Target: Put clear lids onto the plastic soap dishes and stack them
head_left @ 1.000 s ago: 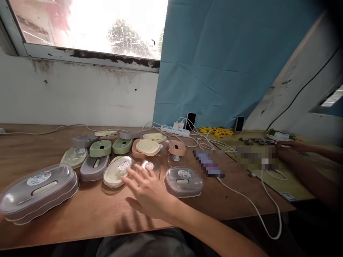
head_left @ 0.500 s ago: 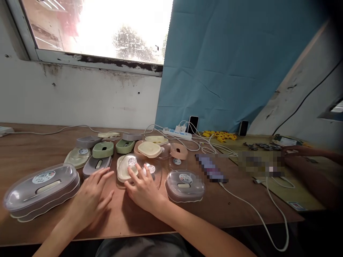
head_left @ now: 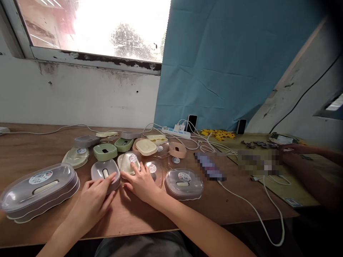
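Nearest on the counter (head_left: 142,221), the left grip (head_left: 95,196) is closed on the lavender case (head_left: 97,168), fingertips over its top, thumb at the near side! Just right of it, the right grip (head_left: 142,180) lays its fingers on a cream piece (head_left: 125,165); whether it's clasping, can't tell. Left of the left grip, a long lidded box (head_left: 40,194); right of the right grip, a shorter lidded box (head_left: 184,189). Beyond both: green ring (head_left: 105,156), peach ring (head_left: 178,154), then the power strip (head_left: 175,133).
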A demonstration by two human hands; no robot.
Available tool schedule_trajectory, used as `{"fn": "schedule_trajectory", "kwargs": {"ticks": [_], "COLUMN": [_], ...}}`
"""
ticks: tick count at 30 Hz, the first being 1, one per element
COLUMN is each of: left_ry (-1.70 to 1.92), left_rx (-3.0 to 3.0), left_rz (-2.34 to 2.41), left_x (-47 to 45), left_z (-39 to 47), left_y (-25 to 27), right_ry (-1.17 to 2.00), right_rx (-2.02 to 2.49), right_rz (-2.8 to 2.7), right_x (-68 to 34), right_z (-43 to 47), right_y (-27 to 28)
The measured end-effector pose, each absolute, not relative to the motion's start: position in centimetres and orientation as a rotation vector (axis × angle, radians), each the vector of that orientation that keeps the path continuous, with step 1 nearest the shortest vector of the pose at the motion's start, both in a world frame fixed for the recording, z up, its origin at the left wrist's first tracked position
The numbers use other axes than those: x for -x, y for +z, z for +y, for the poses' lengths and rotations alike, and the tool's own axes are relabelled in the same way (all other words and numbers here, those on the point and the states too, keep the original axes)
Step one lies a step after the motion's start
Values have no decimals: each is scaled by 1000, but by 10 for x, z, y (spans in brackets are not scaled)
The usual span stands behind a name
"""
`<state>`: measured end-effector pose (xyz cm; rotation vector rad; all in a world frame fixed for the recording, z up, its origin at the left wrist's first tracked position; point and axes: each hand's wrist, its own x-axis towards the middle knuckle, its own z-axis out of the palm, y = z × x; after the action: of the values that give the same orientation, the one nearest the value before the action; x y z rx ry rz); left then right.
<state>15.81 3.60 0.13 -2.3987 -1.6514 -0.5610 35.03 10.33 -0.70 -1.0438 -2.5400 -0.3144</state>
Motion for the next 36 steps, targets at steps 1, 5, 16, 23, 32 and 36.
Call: {"fn": "schedule_trajectory", "kwargs": {"ticks": [1,5,16,23,32,36], "left_ry": [-615,-776,-962,-1166,-1311,-1830], "left_rx": [2483,2650,2788,2528,2520,2625], "left_rz": [-1607,-1467,-1837,-1955,-2043,-2146], "left_x": [-161,-165,-136,-159,-166,-164], "left_z": [32,23,30,32,33,34], "left_y": [3,9,4,-23,-33,-32], "right_ry": [-320,-296,316,654,741,856], "right_rx": [1054,1093,1042,1058,849,675], "right_rz": [-2531,-2485,-1918,-1510,-1473,-1664], "right_x": [-351,-351,-369,-379,-386,-400], "right_z": [105,114,117,133,109,80], "right_y": [-7,-7,17,21,26,18]}}
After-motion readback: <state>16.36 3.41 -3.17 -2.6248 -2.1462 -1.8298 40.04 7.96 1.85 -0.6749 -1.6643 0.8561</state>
